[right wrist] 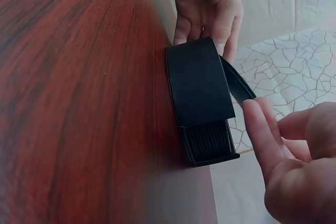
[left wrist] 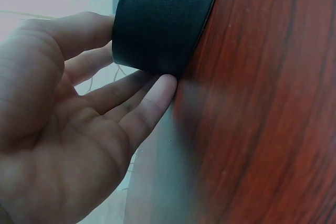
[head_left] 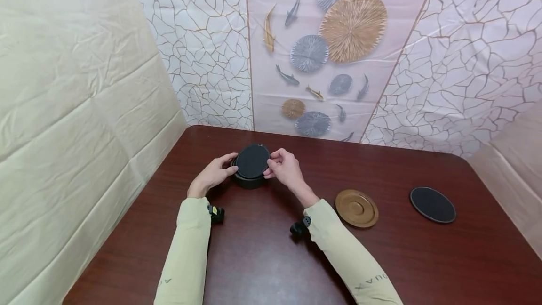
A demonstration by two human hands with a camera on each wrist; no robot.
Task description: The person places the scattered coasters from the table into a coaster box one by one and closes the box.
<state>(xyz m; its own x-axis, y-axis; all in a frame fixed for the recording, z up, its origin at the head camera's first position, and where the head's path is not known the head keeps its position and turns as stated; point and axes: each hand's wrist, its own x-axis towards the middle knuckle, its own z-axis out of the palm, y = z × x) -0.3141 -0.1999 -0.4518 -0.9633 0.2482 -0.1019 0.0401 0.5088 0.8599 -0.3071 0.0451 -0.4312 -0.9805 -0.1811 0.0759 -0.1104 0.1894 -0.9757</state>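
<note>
A round black coaster lies tilted over a low round black coaster holder near the table's back left. My right hand pinches the coaster's right edge between thumb and fingers. On the opposite side my left hand holds the holder, its fingers curving round the wall. The right wrist view shows the coaster raised off the holder on the right hand's side; a gap in the wall reveals a ribbed dark stack inside. In the left wrist view, fingertips touch the holder's wall.
On the dark red wooden table a brown round wooden saucer lies right of my right forearm. Farther right is a flat black disc. Patterned cloth hangs behind the table, and pale cloth along its left.
</note>
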